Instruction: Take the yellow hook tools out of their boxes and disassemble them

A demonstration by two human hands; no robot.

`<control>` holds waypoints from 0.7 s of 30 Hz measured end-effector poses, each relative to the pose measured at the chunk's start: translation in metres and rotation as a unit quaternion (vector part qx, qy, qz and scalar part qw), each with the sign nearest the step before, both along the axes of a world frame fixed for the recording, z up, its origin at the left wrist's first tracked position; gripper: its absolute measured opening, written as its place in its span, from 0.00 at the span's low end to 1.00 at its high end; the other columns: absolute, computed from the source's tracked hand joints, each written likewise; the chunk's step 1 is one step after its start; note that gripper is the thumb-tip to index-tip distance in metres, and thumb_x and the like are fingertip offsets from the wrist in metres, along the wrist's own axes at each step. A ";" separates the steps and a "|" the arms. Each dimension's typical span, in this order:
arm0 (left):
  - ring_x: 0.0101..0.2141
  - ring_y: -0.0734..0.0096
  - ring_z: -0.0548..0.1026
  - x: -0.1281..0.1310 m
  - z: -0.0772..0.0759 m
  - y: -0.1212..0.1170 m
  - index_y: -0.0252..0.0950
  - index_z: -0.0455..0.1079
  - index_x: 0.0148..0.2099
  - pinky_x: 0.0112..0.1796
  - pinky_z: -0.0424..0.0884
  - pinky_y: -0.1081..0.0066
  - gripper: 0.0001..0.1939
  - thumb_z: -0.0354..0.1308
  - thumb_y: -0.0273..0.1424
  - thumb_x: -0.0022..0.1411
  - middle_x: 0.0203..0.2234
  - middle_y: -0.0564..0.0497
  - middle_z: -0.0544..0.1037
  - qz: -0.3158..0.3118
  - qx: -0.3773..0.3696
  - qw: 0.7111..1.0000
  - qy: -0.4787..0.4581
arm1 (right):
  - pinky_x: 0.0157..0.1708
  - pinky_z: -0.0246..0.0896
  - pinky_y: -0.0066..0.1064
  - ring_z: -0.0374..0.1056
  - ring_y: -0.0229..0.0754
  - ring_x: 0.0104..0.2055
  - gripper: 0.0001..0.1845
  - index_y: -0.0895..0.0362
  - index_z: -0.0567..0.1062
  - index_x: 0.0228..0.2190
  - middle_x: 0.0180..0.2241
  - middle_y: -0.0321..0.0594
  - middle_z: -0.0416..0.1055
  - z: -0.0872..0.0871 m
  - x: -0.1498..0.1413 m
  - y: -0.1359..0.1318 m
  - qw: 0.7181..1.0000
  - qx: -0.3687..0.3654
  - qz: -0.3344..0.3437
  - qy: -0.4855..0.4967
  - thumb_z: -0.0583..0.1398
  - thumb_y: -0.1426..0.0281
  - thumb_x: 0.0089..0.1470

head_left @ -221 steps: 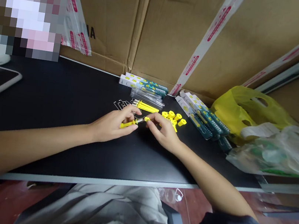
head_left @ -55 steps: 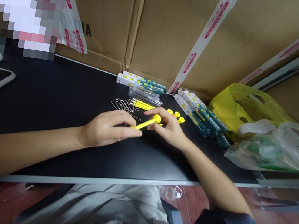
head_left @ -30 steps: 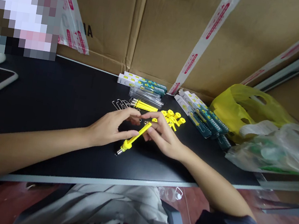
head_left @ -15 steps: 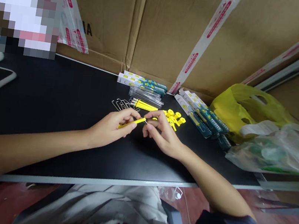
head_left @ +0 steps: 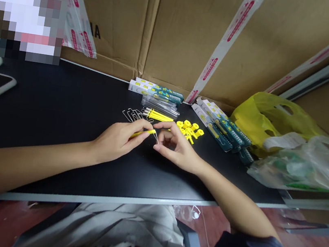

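My left hand (head_left: 119, 138) is closed on a slim yellow plastic rod (head_left: 138, 134), its tip pointing right between thumb and index finger. A thin bent metal wire hook (head_left: 156, 138) hangs from that tip, slanting down to the right. My right hand (head_left: 177, 148) has its thumb and curled fingers at the wire's lower end; the exact contact is partly hidden. Just beyond the hands lie several yellow rods with metal ends (head_left: 159, 116), several bent wire hooks (head_left: 131, 114) and a heap of small yellow plastic caps (head_left: 194, 127).
Clear plastic tubes (head_left: 161, 105) lie before printed narrow boxes (head_left: 145, 87) at the back. More narrow boxes (head_left: 220, 125) sit to the right, beside a yellow plastic bag (head_left: 252, 112) and a clear bag (head_left: 300, 164). Large cardboard (head_left: 178, 30) stands behind the black table (head_left: 61, 112).
The wire at the rod's tip now shows longer and slants downward. My right thumb has moved slightly down and left, and the rod's tip a little left.
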State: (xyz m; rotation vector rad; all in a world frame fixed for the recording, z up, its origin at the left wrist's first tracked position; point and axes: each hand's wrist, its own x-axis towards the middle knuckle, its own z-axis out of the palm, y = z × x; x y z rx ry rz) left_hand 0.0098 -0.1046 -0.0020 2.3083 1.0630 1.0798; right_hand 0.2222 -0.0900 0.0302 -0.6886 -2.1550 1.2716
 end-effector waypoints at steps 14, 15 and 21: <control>0.31 0.66 0.78 0.001 -0.001 -0.001 0.33 0.63 0.50 0.28 0.67 0.73 0.16 0.44 0.38 0.68 0.33 0.49 0.79 0.049 0.167 0.957 0.231 | 0.25 0.59 0.24 0.59 0.31 0.26 0.29 0.53 0.56 0.57 0.27 0.30 0.60 -0.012 0.003 -0.004 0.984 0.176 0.006 -0.021 0.60 0.70 0.57; 0.31 0.66 0.78 0.001 -0.002 -0.001 0.33 0.64 0.49 0.28 0.67 0.73 0.16 0.45 0.39 0.67 0.33 0.49 0.79 0.039 0.178 0.953 0.240 | 0.25 0.59 0.24 0.59 0.31 0.26 0.29 0.53 0.57 0.56 0.27 0.30 0.60 -0.012 0.003 -0.005 0.983 0.182 0.003 -0.022 0.61 0.69 0.56; 0.27 0.66 0.77 0.000 -0.003 -0.003 0.34 0.64 0.42 0.24 0.63 0.72 0.22 0.50 0.49 0.63 0.27 0.52 0.78 0.012 0.215 0.941 0.260 | 0.22 0.52 0.23 0.53 0.30 0.22 0.32 0.55 0.59 0.52 0.22 0.25 0.54 -0.016 -0.001 -0.003 0.992 0.119 -0.025 -0.027 0.65 0.65 0.50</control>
